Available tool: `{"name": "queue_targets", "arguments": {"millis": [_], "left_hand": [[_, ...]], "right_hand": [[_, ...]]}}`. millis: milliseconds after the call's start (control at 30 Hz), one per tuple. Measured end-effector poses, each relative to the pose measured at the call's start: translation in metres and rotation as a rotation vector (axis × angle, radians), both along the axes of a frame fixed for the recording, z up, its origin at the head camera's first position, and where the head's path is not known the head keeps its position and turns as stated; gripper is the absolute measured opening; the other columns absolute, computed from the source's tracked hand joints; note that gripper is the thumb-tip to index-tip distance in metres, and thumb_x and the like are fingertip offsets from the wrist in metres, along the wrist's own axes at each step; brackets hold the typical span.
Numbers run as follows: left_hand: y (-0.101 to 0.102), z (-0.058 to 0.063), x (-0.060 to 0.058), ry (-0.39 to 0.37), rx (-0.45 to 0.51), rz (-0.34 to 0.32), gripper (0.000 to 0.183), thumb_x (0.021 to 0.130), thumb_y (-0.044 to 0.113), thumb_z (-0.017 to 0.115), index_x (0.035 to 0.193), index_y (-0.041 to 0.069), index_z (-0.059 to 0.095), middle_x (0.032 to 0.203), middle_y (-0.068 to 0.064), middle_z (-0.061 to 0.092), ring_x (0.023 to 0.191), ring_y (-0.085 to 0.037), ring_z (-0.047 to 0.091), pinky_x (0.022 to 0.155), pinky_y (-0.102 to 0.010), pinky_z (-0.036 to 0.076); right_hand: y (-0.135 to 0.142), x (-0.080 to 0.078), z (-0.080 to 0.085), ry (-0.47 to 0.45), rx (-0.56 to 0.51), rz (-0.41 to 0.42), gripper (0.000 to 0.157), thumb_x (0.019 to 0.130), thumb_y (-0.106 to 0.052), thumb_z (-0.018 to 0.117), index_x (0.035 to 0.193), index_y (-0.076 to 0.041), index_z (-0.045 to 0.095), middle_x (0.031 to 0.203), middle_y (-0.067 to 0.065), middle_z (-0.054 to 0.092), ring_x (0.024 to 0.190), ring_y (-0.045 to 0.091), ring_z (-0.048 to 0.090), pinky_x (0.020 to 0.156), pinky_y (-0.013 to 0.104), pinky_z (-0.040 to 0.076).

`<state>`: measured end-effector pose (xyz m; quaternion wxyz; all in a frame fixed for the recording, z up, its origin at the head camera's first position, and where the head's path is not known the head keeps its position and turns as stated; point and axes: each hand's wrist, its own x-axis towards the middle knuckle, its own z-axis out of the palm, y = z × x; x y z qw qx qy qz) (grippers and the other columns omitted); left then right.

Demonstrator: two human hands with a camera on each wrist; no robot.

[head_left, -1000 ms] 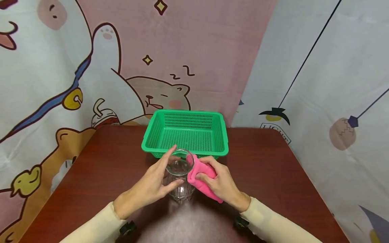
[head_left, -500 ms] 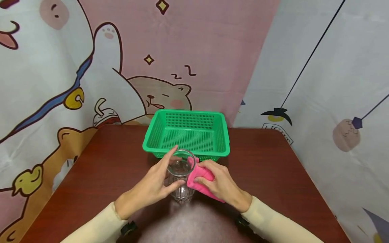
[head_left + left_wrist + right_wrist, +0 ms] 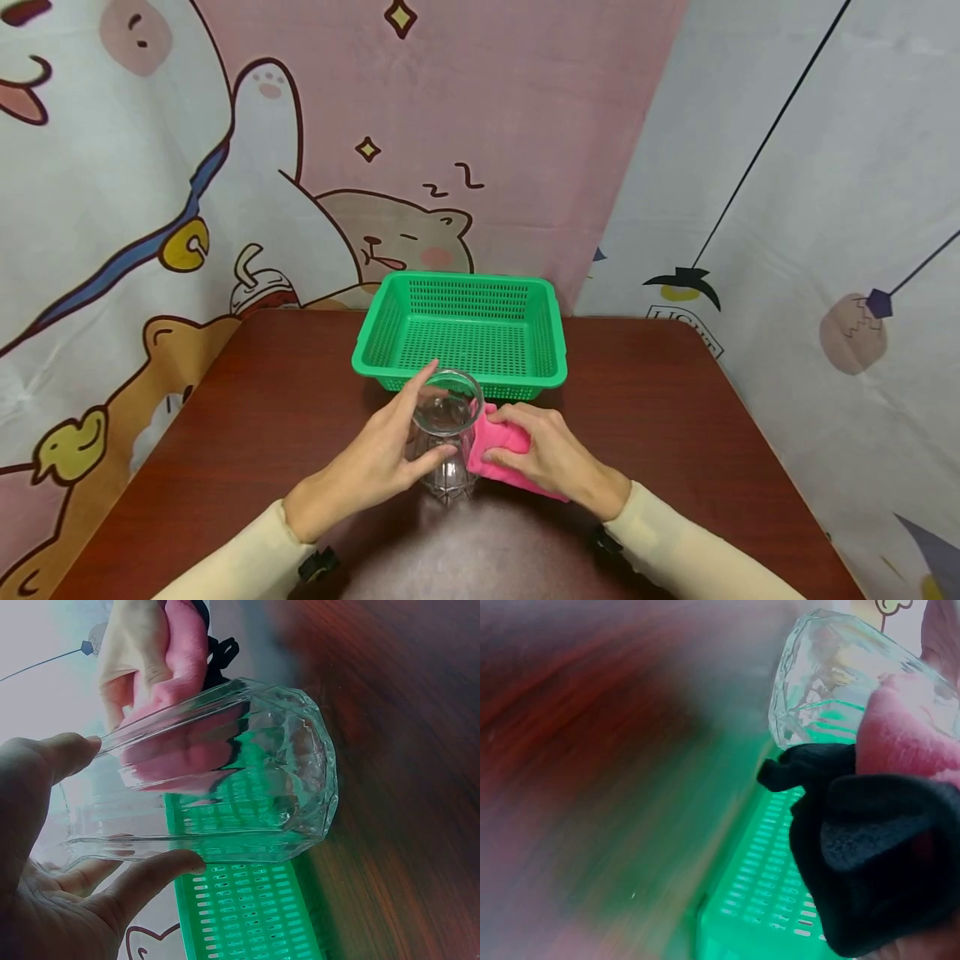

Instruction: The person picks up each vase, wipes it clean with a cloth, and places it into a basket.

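Observation:
My left hand (image 3: pixel 378 450) grips a clear glass vase (image 3: pixel 448 471) around its upper part, thumb on the near side and fingers on the far side. The vase has a round flared rim and faceted walls, and stands tilted over the table in the head view. At its right side, my right hand (image 3: pixel 558 458) pinches a folded pink cloth (image 3: pixel 498 440) between thumb and fingers. The cloth lies against the outer wall of the vase. Through the glass, the left wrist view shows the cloth (image 3: pixel 184 664) along the vase's far side.
A green plastic basket (image 3: pixel 360 364) with slotted walls stands just behind the vase on the dark red-brown table (image 3: pixel 637 400). A cartoon-printed curtain (image 3: pixel 540 125) hangs behind the table and on both sides. Black straps (image 3: pixel 885 855) partly block the right wrist view.
My right hand and the pink cloth have slid a little down and to the right along the vase's side. The left hand keeps its grip on the vase, nearly still.

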<state>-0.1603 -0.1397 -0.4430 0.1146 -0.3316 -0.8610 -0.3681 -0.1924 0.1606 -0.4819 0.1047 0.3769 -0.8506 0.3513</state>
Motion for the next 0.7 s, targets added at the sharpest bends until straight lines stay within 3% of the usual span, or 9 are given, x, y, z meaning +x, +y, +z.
{"name": "queue_targets", "arguments": {"millis": [200,400,700], "left_hand": [[0.0004,-0.0004,-0.0003,-0.008,0.003,0.001,0.119,0.100,0.019,0.096,0.186,0.008,0.014,0.153,-0.017,0.072,0.079,-0.015,0.064,0.072,-0.030,0.063],[-0.0001,-0.0012,-0.0001,-0.014,0.006,0.000,0.119,0.101,0.019,0.095,0.186,0.008,0.013,0.153,-0.017,0.072,0.079,-0.014,0.064,0.072,-0.028,0.062],[0.0002,-0.0021,-0.0006,-0.019,0.009,0.001,0.119,0.101,0.019,0.095,0.186,0.008,0.013,0.154,-0.017,0.072,0.078,-0.016,0.063,0.072,-0.031,0.063]], "right_hand": [[0.0052,-0.0017,-0.0014,-0.052,0.091,0.008,0.044,0.096,-0.028,0.100,0.132,-0.012,0.082,0.106,-0.002,0.081,0.083,0.001,0.060,0.066,0.017,0.052],[0.0061,-0.0027,-0.0010,-0.096,0.201,-0.004,0.043,0.097,-0.030,0.100,0.129,-0.009,0.082,0.112,0.003,0.084,0.092,0.007,0.069,0.072,0.019,0.056],[0.0056,-0.0066,-0.0045,-0.086,0.278,0.016,0.038,0.094,-0.027,0.101,0.120,-0.009,0.081,0.103,0.001,0.082,0.086,0.005,0.067,0.074,0.021,0.058]]}}
